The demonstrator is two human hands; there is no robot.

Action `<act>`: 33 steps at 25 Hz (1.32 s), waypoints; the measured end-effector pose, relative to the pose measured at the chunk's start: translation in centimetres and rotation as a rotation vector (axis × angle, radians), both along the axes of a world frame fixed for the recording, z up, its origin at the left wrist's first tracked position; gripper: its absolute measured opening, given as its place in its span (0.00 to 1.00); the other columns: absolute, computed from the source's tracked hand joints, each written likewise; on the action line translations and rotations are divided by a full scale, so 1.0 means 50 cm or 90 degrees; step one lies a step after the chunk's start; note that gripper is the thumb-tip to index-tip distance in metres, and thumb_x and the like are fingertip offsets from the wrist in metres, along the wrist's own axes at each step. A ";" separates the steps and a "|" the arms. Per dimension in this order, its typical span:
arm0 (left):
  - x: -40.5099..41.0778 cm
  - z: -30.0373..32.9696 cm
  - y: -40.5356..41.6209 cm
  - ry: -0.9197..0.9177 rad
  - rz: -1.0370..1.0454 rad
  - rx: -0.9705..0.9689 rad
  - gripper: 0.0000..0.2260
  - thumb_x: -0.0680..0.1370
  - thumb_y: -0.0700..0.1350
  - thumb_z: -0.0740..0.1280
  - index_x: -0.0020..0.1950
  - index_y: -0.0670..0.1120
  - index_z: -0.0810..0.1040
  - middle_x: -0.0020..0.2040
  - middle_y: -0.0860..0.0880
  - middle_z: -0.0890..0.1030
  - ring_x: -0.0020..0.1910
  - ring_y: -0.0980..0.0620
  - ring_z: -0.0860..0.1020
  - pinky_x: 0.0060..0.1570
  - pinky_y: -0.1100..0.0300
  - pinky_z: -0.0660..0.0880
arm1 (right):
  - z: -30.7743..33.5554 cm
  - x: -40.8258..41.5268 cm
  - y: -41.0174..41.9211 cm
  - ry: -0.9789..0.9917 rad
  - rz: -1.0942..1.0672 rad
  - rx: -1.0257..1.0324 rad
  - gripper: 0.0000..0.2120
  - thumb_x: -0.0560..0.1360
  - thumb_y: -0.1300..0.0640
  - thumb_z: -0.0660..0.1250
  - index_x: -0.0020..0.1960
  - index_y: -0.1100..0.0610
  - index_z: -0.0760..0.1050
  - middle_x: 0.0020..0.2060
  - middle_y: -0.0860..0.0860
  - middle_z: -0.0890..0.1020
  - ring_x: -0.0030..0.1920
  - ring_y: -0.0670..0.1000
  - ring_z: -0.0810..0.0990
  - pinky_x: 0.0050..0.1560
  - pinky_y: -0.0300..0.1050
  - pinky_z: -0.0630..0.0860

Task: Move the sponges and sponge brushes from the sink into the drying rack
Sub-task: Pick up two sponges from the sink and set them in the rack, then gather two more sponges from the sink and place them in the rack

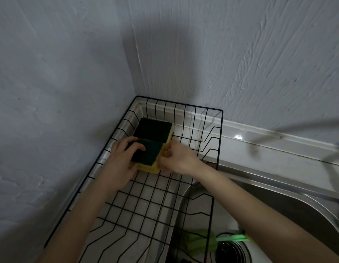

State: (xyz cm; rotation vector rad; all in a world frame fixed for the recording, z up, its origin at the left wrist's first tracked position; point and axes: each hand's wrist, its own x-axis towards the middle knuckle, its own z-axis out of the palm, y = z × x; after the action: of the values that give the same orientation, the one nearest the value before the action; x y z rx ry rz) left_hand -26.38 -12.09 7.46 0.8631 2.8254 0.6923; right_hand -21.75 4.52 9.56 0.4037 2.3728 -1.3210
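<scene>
Both hands (pixel 119 158) (pixel 176 158) are gripping the soft, light sponge (pixel 146 155) by its sides, fingers closed around it, in the drying rack (pixel 218 141).

We see two sponges (pixel 152 132), each dark green on top and yellow beneath, in a black wire drying rack (pixel 216 149) with a grid pattern; a light green sponge brush (pixel 231 238) lies in the silver-grey sink (pixel 278 188), under a pale grey wall (pixel 240 54)
</scene>
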 end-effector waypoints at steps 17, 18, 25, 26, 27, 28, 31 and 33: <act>0.095 0.099 0.063 -0.033 -0.031 -0.040 0.22 0.73 0.39 0.65 0.67 0.43 0.66 0.72 0.39 0.61 0.71 0.41 0.60 0.70 0.47 0.60 | 0.124 0.118 0.061 0.154 0.010 0.133 0.24 0.77 0.56 0.60 0.71 0.55 0.62 0.66 0.55 0.74 0.67 0.52 0.72 0.61 0.39 0.67; 0.114 0.120 0.073 -0.026 -0.041 -0.030 0.22 0.74 0.40 0.65 0.67 0.43 0.66 0.73 0.40 0.61 0.71 0.41 0.60 0.70 0.48 0.60 | 0.142 0.143 0.069 0.170 0.005 0.151 0.24 0.77 0.56 0.60 0.71 0.55 0.62 0.67 0.55 0.73 0.68 0.51 0.70 0.63 0.39 0.66; 0.282 0.226 0.131 0.011 -0.134 0.007 0.22 0.75 0.43 0.63 0.68 0.46 0.64 0.71 0.44 0.65 0.69 0.46 0.64 0.67 0.53 0.62 | 0.213 0.346 0.122 0.173 -0.039 0.264 0.26 0.76 0.55 0.62 0.72 0.55 0.61 0.70 0.56 0.70 0.70 0.55 0.68 0.65 0.42 0.64; 0.309 0.233 0.141 0.014 -0.151 0.016 0.21 0.75 0.43 0.63 0.68 0.46 0.64 0.70 0.45 0.66 0.68 0.47 0.65 0.67 0.54 0.63 | 0.217 0.375 0.128 0.170 -0.050 0.270 0.26 0.76 0.55 0.62 0.72 0.55 0.61 0.70 0.56 0.69 0.70 0.55 0.67 0.66 0.43 0.64; 0.334 0.238 0.151 0.014 -0.165 0.023 0.21 0.75 0.43 0.63 0.68 0.46 0.65 0.70 0.45 0.67 0.67 0.47 0.67 0.66 0.55 0.64 | 0.218 0.398 0.133 0.166 -0.062 0.276 0.26 0.76 0.55 0.62 0.72 0.55 0.61 0.70 0.56 0.69 0.70 0.55 0.67 0.66 0.43 0.64; 0.358 0.240 0.161 0.011 -0.179 0.029 0.21 0.75 0.42 0.63 0.67 0.46 0.65 0.69 0.45 0.67 0.66 0.48 0.67 0.65 0.56 0.64 | 0.217 0.420 0.139 0.163 -0.072 0.284 0.26 0.76 0.55 0.62 0.72 0.55 0.61 0.70 0.56 0.69 0.70 0.55 0.67 0.67 0.43 0.64; 0.411 0.234 0.186 -0.014 -0.206 0.039 0.20 0.75 0.42 0.63 0.67 0.46 0.66 0.69 0.45 0.68 0.65 0.47 0.68 0.64 0.57 0.65 | 0.202 0.467 0.155 0.140 -0.083 0.292 0.26 0.75 0.55 0.63 0.72 0.55 0.61 0.70 0.56 0.70 0.70 0.55 0.68 0.66 0.43 0.64; 0.444 0.219 0.194 -0.022 -0.212 0.020 0.21 0.75 0.43 0.63 0.67 0.46 0.65 0.68 0.45 0.68 0.65 0.47 0.68 0.62 0.57 0.65 | 0.189 0.496 0.163 0.119 -0.080 0.293 0.26 0.75 0.55 0.63 0.72 0.55 0.61 0.70 0.57 0.70 0.69 0.56 0.68 0.66 0.44 0.65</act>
State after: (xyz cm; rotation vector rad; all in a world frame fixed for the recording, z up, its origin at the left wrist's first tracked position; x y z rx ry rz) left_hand -4.18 -2.42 18.42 1.2728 2.5534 0.6935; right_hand 3.04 12.65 19.00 0.5884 2.8506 -0.8804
